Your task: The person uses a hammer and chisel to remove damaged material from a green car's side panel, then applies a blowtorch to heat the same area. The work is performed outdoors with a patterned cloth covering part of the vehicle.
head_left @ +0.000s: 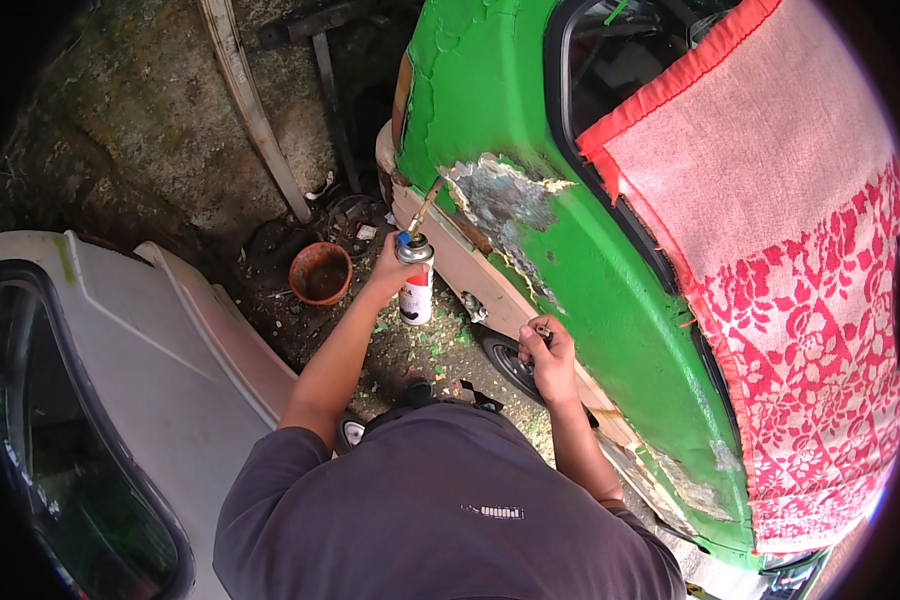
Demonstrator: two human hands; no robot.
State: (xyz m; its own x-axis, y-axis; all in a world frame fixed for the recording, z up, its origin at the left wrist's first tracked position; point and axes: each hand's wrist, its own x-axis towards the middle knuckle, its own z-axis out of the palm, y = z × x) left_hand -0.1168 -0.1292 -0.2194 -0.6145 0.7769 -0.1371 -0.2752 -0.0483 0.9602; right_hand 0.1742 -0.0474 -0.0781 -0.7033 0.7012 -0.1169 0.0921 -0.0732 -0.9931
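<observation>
My left hand (pixel 390 270) is wrapped round the top of a gas torch (pixel 416 300), a white and red canister with a blue-knobbed burner head. Its brass nozzle points up toward a green car body (pixel 610 290). Close to the nozzle tip is a bare grey patch (pixel 505 198) with ragged, peeling paint round it. Fingers curled, my right hand (pixel 552 362) is beside the car's lower beige strip (pixel 505 300). A small dark end shows at those fingers, but the rest of that thing is hidden.
A red and white patterned towel (pixel 800 330) drapes over the car's windows. On the left stands a grey car body (pixel 140 330). Between them, paint flakes litter the ground (pixel 435 345) near a terracotta-coloured pot (pixel 320 274). A long strip (pixel 255 110) leans against the rough wall.
</observation>
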